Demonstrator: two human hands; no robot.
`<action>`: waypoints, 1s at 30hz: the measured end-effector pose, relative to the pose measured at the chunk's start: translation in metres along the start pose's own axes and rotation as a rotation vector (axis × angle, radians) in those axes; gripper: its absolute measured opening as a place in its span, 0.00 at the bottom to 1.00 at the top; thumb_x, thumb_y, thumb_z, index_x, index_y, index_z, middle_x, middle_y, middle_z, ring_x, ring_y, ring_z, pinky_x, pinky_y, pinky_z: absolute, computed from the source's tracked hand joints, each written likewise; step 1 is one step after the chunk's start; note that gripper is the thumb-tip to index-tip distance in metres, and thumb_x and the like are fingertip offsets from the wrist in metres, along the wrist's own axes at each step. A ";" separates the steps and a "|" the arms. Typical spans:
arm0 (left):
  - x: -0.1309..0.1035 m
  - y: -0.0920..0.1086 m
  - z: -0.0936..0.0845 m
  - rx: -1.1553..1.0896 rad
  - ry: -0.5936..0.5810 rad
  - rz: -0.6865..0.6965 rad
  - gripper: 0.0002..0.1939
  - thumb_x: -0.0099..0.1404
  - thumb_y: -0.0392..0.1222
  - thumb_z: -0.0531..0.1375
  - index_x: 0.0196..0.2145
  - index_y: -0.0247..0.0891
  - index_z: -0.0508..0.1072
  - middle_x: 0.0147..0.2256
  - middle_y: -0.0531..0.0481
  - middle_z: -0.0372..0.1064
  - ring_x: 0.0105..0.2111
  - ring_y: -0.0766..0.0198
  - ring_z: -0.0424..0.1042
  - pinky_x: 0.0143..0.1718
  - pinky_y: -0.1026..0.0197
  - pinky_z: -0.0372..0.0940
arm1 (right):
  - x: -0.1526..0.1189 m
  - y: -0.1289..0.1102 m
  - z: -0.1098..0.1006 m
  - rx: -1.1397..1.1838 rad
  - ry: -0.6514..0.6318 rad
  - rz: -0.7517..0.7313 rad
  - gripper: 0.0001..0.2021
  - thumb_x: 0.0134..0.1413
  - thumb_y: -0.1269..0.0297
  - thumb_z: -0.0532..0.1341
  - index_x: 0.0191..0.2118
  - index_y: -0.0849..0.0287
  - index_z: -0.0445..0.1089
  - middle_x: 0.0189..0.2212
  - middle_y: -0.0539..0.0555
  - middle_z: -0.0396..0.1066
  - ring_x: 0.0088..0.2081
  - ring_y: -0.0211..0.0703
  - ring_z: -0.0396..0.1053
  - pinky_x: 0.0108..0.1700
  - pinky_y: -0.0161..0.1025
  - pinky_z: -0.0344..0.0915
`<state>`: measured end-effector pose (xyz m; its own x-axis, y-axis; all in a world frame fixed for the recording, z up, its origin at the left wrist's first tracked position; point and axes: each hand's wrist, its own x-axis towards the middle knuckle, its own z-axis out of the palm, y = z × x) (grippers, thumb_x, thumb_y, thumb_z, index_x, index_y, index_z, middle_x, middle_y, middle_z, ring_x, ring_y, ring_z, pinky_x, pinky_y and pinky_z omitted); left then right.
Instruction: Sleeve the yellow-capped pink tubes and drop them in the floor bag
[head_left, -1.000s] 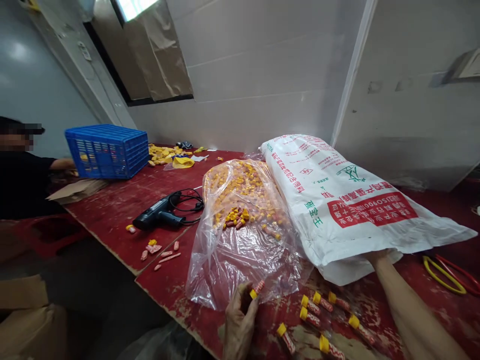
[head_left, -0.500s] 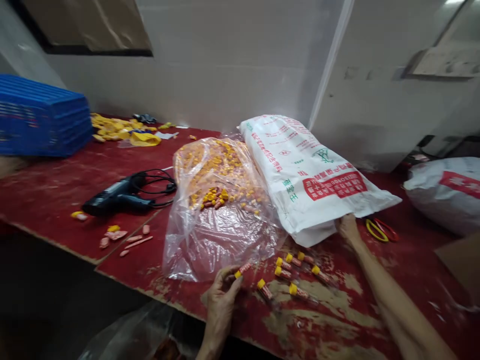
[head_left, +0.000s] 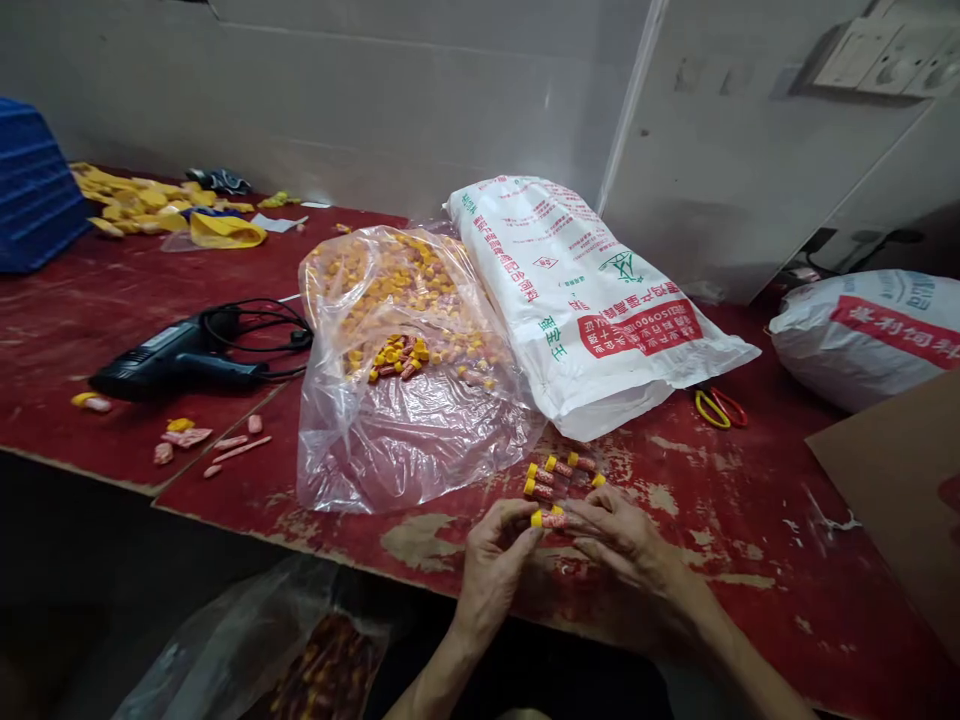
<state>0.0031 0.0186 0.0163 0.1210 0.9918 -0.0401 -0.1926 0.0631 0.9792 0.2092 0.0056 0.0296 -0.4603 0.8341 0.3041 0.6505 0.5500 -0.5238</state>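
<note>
My left hand (head_left: pixel 496 560) and my right hand (head_left: pixel 616 535) meet over the red table (head_left: pixel 720 530) near its front edge. Between their fingertips they pinch a small red tube with a yellow cap (head_left: pixel 549 519), the left hand at the cap end. Several more yellow-capped tubes (head_left: pixel 551 468) lie on the table just beyond my fingers. Behind them a clear plastic bag (head_left: pixel 409 380) lies open, holding many yellow-capped pieces. A white printed sack (head_left: pixel 585 300) rests beside it to the right.
A black heat gun (head_left: pixel 176 352) with coiled cord lies at the left, pink scraps (head_left: pixel 217 442) near it. Yellow and red scissors (head_left: pixel 718 407) sit by the sack. A second white sack (head_left: pixel 862 335) and cardboard (head_left: pixel 900 480) are right; a blue crate (head_left: pixel 34 190) far left.
My right hand left the mouth of the white sack and came to the tube in my left hand. The view swung down and to the right.
</note>
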 end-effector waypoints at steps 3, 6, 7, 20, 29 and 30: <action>-0.007 -0.001 0.007 0.086 -0.002 0.039 0.11 0.55 0.44 0.63 0.36 0.39 0.78 0.38 0.46 0.75 0.41 0.58 0.73 0.45 0.57 0.67 | 0.007 -0.015 0.009 0.045 0.002 -0.009 0.17 0.60 0.65 0.54 0.55 0.52 0.63 0.36 0.54 0.65 0.37 0.40 0.66 0.39 0.36 0.68; -0.017 -0.003 0.010 0.139 0.007 0.044 0.13 0.60 0.44 0.59 0.42 0.42 0.77 0.44 0.46 0.74 0.46 0.57 0.71 0.51 0.56 0.64 | 0.011 -0.021 0.022 0.076 0.070 -0.006 0.15 0.61 0.66 0.52 0.53 0.52 0.64 0.39 0.55 0.68 0.40 0.41 0.68 0.40 0.37 0.69; -0.020 -0.003 0.011 0.152 0.004 0.047 0.14 0.61 0.44 0.58 0.44 0.42 0.76 0.46 0.46 0.73 0.48 0.57 0.70 0.52 0.56 0.63 | 0.011 -0.023 0.028 0.077 0.096 0.003 0.15 0.62 0.66 0.52 0.52 0.53 0.65 0.39 0.56 0.69 0.40 0.41 0.68 0.40 0.37 0.70; 0.069 0.002 -0.034 0.818 0.234 0.370 0.13 0.64 0.36 0.50 0.37 0.37 0.75 0.35 0.46 0.72 0.36 0.62 0.72 0.37 0.60 0.67 | -0.021 0.059 0.005 -0.216 0.445 0.670 0.21 0.60 0.50 0.48 0.47 0.57 0.68 0.44 0.57 0.72 0.43 0.47 0.70 0.42 0.41 0.68; 0.199 -0.010 -0.050 1.199 0.032 0.513 0.16 0.57 0.24 0.52 0.38 0.37 0.74 0.46 0.43 0.71 0.47 0.57 0.67 0.50 0.55 0.61 | -0.009 0.144 0.006 -0.460 0.331 0.464 0.21 0.61 0.54 0.46 0.45 0.60 0.70 0.42 0.59 0.72 0.44 0.48 0.67 0.48 0.45 0.63; 0.208 -0.010 -0.048 1.218 0.006 0.525 0.15 0.57 0.25 0.52 0.36 0.37 0.74 0.44 0.42 0.71 0.46 0.55 0.67 0.50 0.53 0.61 | 0.002 0.146 0.004 -0.512 0.322 0.430 0.20 0.61 0.57 0.46 0.45 0.60 0.70 0.42 0.59 0.71 0.44 0.48 0.67 0.48 0.45 0.63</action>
<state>-0.0167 0.2296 -0.0116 0.2961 0.8686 0.3972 0.7762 -0.4612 0.4299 0.3005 0.0873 -0.0497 0.0470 0.9085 0.4153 0.9700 0.0578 -0.2361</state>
